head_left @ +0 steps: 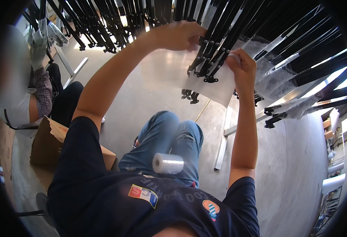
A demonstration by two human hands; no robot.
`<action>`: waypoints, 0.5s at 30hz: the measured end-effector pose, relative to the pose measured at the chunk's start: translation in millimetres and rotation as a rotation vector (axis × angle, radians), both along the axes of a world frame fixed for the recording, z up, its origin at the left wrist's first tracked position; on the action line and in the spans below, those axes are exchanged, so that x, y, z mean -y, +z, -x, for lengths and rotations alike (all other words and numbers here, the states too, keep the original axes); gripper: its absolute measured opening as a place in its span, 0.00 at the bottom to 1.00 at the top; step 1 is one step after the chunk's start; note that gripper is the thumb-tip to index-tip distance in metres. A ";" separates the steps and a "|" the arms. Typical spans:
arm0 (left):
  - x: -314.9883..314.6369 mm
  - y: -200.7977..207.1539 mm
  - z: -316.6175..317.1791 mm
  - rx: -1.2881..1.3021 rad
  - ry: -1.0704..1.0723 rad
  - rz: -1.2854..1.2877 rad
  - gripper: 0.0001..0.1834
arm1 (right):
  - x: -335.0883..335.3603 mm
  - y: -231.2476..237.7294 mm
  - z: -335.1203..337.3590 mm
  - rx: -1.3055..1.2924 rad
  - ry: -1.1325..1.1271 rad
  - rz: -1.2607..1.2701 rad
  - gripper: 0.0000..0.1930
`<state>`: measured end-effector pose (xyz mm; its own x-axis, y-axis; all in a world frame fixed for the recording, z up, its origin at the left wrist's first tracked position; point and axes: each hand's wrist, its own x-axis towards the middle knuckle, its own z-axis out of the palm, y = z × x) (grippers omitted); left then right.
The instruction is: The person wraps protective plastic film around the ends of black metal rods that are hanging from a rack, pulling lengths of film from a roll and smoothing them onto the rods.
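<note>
A translucent white plastic sheet point(167, 71) hangs behind a bundle of black metal bars point(216, 43) with small hinge-like brackets at their lower ends. My right hand point(243, 70) is closed in a pinch on the sheet's edge, just right of the bars. On the left side of the bundle, my left hand point(181, 36) is curled with its fingertips against the bars. The bars partly hide those fingers, and whether they grip the sheet or a bar is unclear. A roll of clear film point(168, 163) lies across my lap, touched by neither hand.
Many more black bars point(102, 23) hang along the top, some at the right wrapped in clear film point(276, 79). A cardboard box point(45, 150) stands at my left, near a seated person with a gloved hand point(38, 51). A metal frame leg point(222, 146) rises from the floor at right.
</note>
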<state>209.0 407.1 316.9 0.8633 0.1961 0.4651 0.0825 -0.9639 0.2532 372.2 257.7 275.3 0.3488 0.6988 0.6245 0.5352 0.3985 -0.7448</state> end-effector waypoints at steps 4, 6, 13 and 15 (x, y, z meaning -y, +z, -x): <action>8.6 -6.6 -4.4 0.264 -0.060 0.122 0.10 | 6.5 2.8 8.5 0.021 -0.059 -0.037 0.03; 10.0 -6.1 -4.7 0.311 -0.130 0.203 0.09 | 8.0 0.6 5.3 0.031 -0.077 -0.062 0.04; 0.6 -4.3 -11.3 0.299 -0.168 -0.262 0.07 | 12.8 7.8 -8.2 0.126 0.019 -0.033 0.04; -2.2 -9.1 -14.6 0.343 -0.183 -0.301 0.06 | 10.0 10.9 -11.4 0.304 -0.016 -0.108 0.03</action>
<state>223.6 409.3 307.8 0.6585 -0.1310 0.7411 -0.1342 -0.9894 -0.0556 383.6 247.8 286.2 0.1454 0.6190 0.7718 0.7339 0.4558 -0.5037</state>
